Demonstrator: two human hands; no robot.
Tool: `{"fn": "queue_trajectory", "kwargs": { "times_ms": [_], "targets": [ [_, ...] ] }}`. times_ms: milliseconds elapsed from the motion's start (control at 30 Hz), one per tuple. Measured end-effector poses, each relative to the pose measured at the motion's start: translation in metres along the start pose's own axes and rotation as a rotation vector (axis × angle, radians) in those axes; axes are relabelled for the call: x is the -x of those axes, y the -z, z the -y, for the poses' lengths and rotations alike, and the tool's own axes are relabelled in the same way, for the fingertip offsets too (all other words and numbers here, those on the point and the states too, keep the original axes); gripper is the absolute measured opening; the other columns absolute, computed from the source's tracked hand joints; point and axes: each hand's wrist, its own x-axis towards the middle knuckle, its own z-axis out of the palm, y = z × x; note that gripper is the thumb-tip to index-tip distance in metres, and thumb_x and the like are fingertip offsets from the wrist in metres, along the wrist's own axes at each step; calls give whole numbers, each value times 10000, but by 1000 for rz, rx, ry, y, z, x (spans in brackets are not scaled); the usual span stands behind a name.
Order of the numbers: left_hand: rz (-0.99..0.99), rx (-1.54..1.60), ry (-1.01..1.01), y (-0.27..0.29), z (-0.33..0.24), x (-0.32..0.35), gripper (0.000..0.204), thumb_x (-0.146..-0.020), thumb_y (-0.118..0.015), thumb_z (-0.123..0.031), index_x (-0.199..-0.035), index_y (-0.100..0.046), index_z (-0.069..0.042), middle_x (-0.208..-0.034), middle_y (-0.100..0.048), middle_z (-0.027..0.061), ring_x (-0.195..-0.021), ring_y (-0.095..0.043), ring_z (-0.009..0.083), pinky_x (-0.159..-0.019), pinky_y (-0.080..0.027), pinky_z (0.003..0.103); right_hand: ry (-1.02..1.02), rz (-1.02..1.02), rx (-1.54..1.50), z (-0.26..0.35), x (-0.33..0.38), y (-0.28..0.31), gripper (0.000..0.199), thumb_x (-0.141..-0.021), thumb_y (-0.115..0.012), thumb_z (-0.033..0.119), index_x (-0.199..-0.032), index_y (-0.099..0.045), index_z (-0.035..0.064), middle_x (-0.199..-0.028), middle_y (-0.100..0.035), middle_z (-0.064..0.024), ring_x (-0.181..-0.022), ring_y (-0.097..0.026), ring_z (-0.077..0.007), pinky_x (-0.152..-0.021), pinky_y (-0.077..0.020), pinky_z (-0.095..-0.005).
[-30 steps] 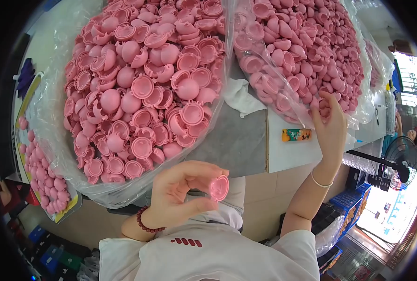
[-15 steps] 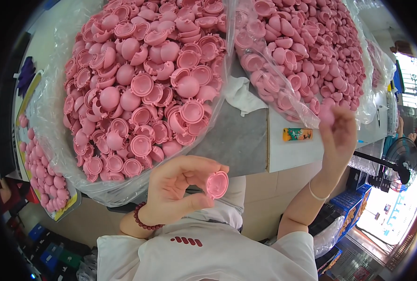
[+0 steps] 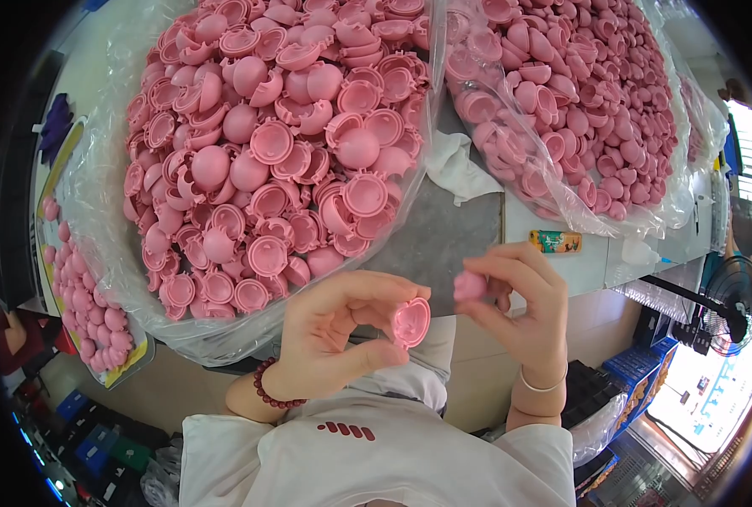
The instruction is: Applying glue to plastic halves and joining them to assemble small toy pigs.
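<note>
Between the thumb and fingers of my left hand (image 3: 334,329) is a pink hollow half-shell (image 3: 411,323), its open side turned toward the right. My right hand (image 3: 524,308) pinches a smaller pink rounded piece (image 3: 470,286) a short way to the right of that shell, the two parts apart. Beyond my left hand, a clear plastic bag (image 3: 224,346) lies open with a heap of larger pink half-shells (image 3: 270,142). Past my right hand, a second bag (image 3: 553,198) holds many smaller pink shell pieces (image 3: 613,152).
An orange and green lighter (image 3: 555,242) lies on the table (image 3: 444,232) beyond my right hand. A white cloth (image 3: 456,169) rests between the bags. At the left, a tray (image 3: 131,367) carries pink balls (image 3: 93,317). A black fan (image 3: 727,313) stands at the right.
My right hand has come from the right-hand bag in toward my left hand, with a small pink piece in its fingers. The half-shell in my left hand has turned slightly toward the right.
</note>
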Motion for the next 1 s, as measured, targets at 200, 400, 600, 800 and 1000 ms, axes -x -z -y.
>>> {"fn": "queue_trajectory", "kwargs": {
  "times_ms": [200,400,600,800,1000],
  "targets": [
    [2,-83,-41,-9,8,-1,413,-647,-698,25,-1016,-515,38,-1062,-507,191,-929,-551,215,-788,-470,302,74,-45,-517,13,7,-12,345,-560,-748,76,-866,-617,-17,-855,-547,-121,-695,-547,-166,-576,-439,-236],
    [46,-419,-179,-6,6,-2,373,-624,-711,33,-966,-562,31,-1044,-522,192,-914,-556,215,-753,-472,292,115,-20,-361,12,6,-14,340,-570,-757,126,-849,-627,-19,-847,-569,-129,-710,-567,-175,-593,-458,-242],
    [60,-383,-176,-6,9,-4,374,-617,-724,10,-960,-575,23,-1033,-530,192,-903,-559,208,-740,-469,283,290,-73,-431,-4,8,-22,340,-591,-735,27,-905,-610,-10,-876,-572,-125,-699,-596,-159,-539,-509,-214],
    [43,-347,-130,-9,8,-4,406,-623,-730,-21,-995,-575,24,-1042,-528,189,-864,-558,194,-728,-462,274,299,-164,-381,-6,16,-28,386,-562,-776,196,-854,-610,6,-782,-576,-115,-668,-570,-165,-567,-457,-244],
    [97,-340,-179,-7,16,-10,502,-609,-750,-68,-1052,-547,50,-978,-569,185,-864,-553,193,-742,-450,287,362,-217,-272,0,28,-40,404,-600,-759,54,-902,-490,40,-682,-531,-65,-582,-526,-143,-487,-388,-228]
  ]
}}
